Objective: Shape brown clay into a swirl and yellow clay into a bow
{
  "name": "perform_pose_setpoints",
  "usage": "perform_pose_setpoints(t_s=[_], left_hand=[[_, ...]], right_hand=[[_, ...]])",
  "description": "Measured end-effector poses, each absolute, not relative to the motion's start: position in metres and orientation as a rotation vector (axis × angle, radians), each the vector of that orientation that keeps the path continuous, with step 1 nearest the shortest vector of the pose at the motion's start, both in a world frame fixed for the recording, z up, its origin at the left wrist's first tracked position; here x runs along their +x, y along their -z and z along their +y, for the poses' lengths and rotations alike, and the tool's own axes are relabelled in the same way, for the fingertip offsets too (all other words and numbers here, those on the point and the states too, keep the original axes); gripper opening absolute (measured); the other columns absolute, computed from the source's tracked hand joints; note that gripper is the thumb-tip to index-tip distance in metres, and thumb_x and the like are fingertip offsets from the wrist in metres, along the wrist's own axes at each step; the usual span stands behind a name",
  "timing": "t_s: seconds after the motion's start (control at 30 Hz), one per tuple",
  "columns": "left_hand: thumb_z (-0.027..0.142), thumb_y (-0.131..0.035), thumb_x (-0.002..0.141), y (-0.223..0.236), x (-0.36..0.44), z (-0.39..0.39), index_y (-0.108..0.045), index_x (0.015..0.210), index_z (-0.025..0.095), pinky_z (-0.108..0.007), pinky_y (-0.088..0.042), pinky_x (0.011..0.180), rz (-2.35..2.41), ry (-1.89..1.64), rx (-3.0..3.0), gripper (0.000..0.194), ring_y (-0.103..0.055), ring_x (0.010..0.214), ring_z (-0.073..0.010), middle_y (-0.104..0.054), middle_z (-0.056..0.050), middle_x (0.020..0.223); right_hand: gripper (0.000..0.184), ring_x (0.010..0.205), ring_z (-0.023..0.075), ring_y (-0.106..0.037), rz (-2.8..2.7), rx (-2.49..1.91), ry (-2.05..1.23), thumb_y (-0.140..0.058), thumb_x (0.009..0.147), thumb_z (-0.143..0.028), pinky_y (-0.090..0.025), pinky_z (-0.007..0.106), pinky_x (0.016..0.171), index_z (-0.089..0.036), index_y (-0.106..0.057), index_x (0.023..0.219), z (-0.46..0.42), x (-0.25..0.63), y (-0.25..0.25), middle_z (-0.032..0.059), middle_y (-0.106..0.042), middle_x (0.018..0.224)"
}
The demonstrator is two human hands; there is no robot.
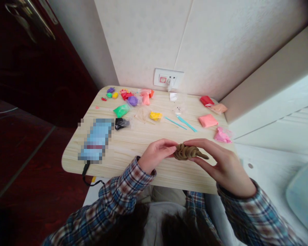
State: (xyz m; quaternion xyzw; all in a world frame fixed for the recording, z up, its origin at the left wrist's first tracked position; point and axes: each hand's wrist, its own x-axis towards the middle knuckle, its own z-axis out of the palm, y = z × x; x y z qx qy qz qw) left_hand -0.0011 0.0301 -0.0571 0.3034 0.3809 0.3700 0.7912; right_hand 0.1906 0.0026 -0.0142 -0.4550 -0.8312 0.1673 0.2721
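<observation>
Between my two hands, above the front of the table, is a brown coiled piece of modelling clay [187,152] with a thin tapered end pointing right. My left hand [157,153] pinches its left end with thumb and fingertips. From the right, my right hand [222,164] grips it, fingers along the top and thumb beneath. Beyond the hands lie two blue clay tools [187,123], one thin and one wider. A yellow lump of clay [156,116] in clear wrap sits just left of them.
A pixelated phone [96,140] with a black cable [86,169] lies on the table's left side [74,160]. Bagged clay in green [122,110], black [122,123], coral [208,120] and pink [222,135] is spread around. Small clay pieces [109,95] stand at the back left. A wall socket [168,78] is behind.
</observation>
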Motion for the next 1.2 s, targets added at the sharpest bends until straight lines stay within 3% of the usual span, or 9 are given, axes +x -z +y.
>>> perform_pose_setpoints(t_s=[0.2, 0.37, 0.57, 0.73, 0.87, 1.03, 1.2], left_hand=[[0.005, -0.065, 0.070, 0.071, -0.005, 0.040, -0.063, 0.079, 0.011, -0.025, -0.054, 0.065, 1.004, -0.701, 0.834, 0.011, -0.063, 0.066, -0.0101, -0.066, -0.001, 0.076], [0.005, -0.055, 0.075, 0.076, -0.010, 0.035, -0.062, 0.086, 0.014, -0.025, -0.055, 0.062, 1.160, -0.781, 1.395, 0.016, -0.065, 0.074, -0.0141, -0.067, -0.004, 0.082], [0.005, -0.055, 0.075, 0.081, -0.024, 0.024, -0.063, 0.099, 0.014, -0.040, -0.053, 0.087, 1.220, -0.940, 2.079, 0.027, -0.061, 0.097, -0.0224, -0.066, -0.010, 0.099], [0.015, -0.064, 0.077, 0.085, -0.026, 0.017, -0.056, 0.115, 0.014, -0.037, -0.053, 0.091, 1.066, -0.976, 2.157, 0.040, -0.060, 0.102, -0.0214, -0.064, -0.011, 0.108], [0.025, -0.064, 0.080, 0.086, -0.024, 0.016, -0.059, 0.109, 0.015, -0.034, -0.054, 0.086, 1.085, -0.977, 2.155, 0.031, -0.063, 0.097, -0.0201, -0.066, -0.010, 0.102], [0.025, -0.062, 0.082, 0.085, -0.021, 0.018, -0.063, 0.096, 0.015, -0.030, -0.055, 0.076, 1.183, -0.958, 2.152, 0.017, -0.066, 0.083, -0.0186, -0.069, -0.007, 0.089], [0.026, -0.063, 0.082, 0.081, -0.023, 0.021, -0.064, 0.093, 0.014, -0.029, -0.055, 0.075, 1.179, -0.964, 2.102, 0.017, -0.066, 0.082, -0.0180, -0.070, -0.007, 0.088]], right_hand=[[0.020, 0.089, 0.0216, -0.063, -2.353, -1.243, -0.516, -0.053, 0.089, -0.025, -0.052, 0.036, 0.076, -0.020, -0.056, 0.108, 0.010, 0.187, 0.034, 0.0073, -0.068, 0.099], [0.030, 0.097, 0.0220, -0.062, -2.239, -1.227, -0.753, -0.057, 0.086, -0.026, -0.052, 0.038, 0.082, -0.021, -0.051, 0.115, 0.014, 0.176, 0.056, 0.0078, -0.065, 0.106], [0.029, 0.101, 0.0228, -0.058, -2.094, -1.200, -0.850, -0.059, 0.086, -0.028, -0.050, 0.041, 0.087, -0.023, -0.053, 0.114, 0.015, 0.165, 0.071, 0.0078, -0.062, 0.107], [0.034, 0.104, 0.0241, -0.055, -2.111, -1.178, -0.849, -0.061, 0.085, -0.031, -0.048, 0.043, 0.089, -0.023, -0.053, 0.117, 0.017, 0.169, 0.078, 0.0086, -0.059, 0.110], [0.031, 0.101, 0.0243, -0.056, -2.122, -1.188, -0.850, -0.059, 0.086, -0.033, -0.049, 0.042, 0.086, -0.024, -0.054, 0.115, 0.017, 0.171, 0.081, 0.0083, -0.061, 0.107], [0.026, 0.099, 0.0250, -0.055, -2.180, -1.189, -0.868, -0.058, 0.086, -0.035, -0.047, 0.043, 0.085, -0.022, -0.058, 0.109, 0.019, 0.170, 0.080, 0.0089, -0.062, 0.103], [0.043, 0.106, 0.0279, -0.052, -2.212, -1.223, -0.832, -0.061, 0.083, -0.042, -0.044, 0.048, 0.091, -0.023, -0.053, 0.120, 0.019, 0.176, 0.081, 0.0108, -0.058, 0.111]])
